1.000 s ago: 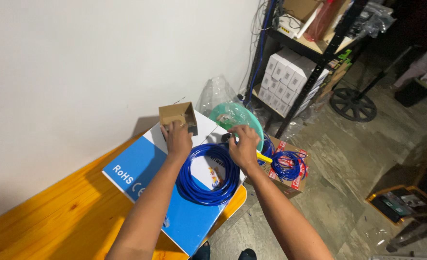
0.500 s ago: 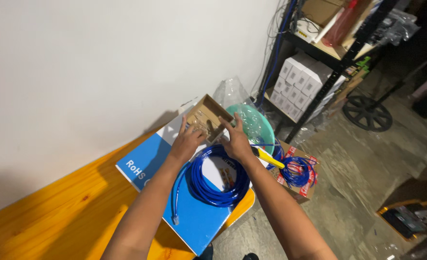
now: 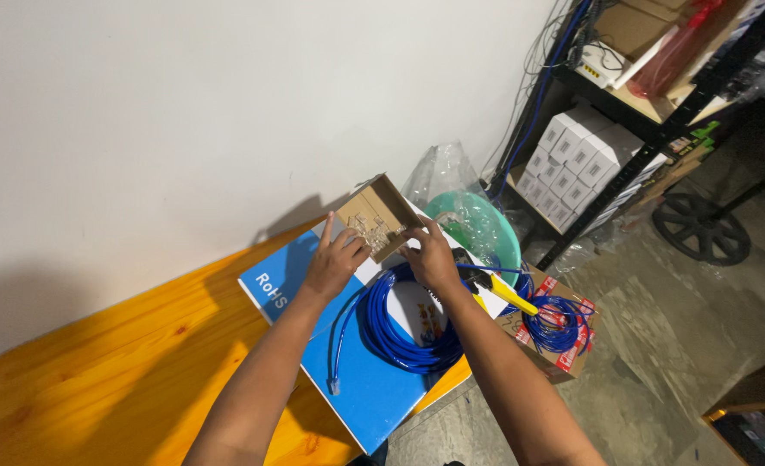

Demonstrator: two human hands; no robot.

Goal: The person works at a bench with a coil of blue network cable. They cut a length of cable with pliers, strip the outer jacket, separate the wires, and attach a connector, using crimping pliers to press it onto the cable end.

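1. The left hand and right hand both grip the small cardboard box, fingers curled on its sides, tilted open toward the camera
2. Clear connectors lie inside; keeping the box level should stop them spilling
3. Just below the box a blue cable coil rests on a blue carton; a green basin sits beside the box

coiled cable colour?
Blue. The cable lies coiled on the flat box, clearest in the head view.

Both hands forward, arms outstretched, fingers curled, left forefinger raised
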